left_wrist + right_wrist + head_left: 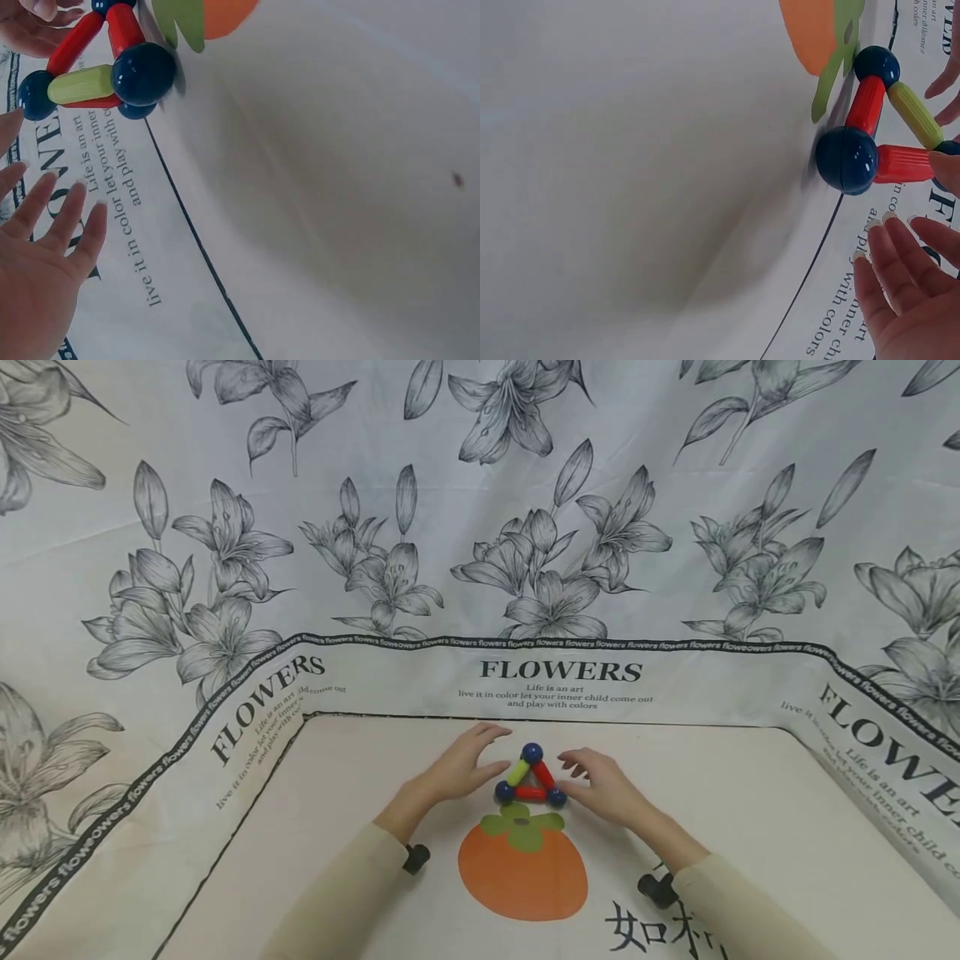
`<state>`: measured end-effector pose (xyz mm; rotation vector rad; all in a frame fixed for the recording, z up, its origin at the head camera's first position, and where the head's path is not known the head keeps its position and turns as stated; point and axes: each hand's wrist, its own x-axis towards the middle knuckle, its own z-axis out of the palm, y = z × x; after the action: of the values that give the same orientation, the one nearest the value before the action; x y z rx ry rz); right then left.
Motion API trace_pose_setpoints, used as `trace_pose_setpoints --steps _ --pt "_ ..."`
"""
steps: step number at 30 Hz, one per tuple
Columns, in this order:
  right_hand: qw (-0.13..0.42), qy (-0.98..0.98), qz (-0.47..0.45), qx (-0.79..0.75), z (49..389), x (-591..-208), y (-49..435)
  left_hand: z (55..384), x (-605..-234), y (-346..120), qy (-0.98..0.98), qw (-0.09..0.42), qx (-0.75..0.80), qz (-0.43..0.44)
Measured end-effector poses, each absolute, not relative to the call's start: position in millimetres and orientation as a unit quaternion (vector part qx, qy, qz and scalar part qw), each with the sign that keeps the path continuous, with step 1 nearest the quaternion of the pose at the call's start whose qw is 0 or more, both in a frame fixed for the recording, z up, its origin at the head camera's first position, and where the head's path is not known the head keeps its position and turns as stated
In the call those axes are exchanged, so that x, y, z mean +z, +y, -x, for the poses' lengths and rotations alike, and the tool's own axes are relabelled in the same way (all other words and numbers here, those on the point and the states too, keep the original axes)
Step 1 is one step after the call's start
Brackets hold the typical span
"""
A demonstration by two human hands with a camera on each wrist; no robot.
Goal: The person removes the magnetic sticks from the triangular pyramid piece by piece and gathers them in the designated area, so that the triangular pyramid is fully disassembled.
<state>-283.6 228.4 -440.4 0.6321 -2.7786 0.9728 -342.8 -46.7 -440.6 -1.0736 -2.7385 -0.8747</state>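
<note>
A construction of magnetic rods and blue balls (531, 794) stands on the table, forming a triangle from above. In the head view, a yellow-green rod (517, 772) runs up its left side, with red rods on the right and at the bottom. My left hand (457, 768) is at its left, fingers extended and apart; its thumb tip is close to the top blue ball (37, 95) in the left wrist view. At the right is my right hand (606, 787), fingers loosely bent with nothing between them. Its thumb overlaps a blue ball (949, 146) in the right wrist view.
The pale table mat (360, 760) bears a printed orange persimmon (522, 881) just in front of the construction, and black characters (636, 928) at the lower right. A white flower-print cloth (420, 685) surrounds the table's back and sides. Black wrist straps (657, 889) sit at the sleeves.
</note>
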Motion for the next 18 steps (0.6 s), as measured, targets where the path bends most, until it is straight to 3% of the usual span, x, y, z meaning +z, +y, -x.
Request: trace_pose_setpoints --steps 18 --pt "0.06 -0.914 -0.18 0.358 302 -452 204 355 -444 -11 -0.85 -0.015 -0.382 0.362"
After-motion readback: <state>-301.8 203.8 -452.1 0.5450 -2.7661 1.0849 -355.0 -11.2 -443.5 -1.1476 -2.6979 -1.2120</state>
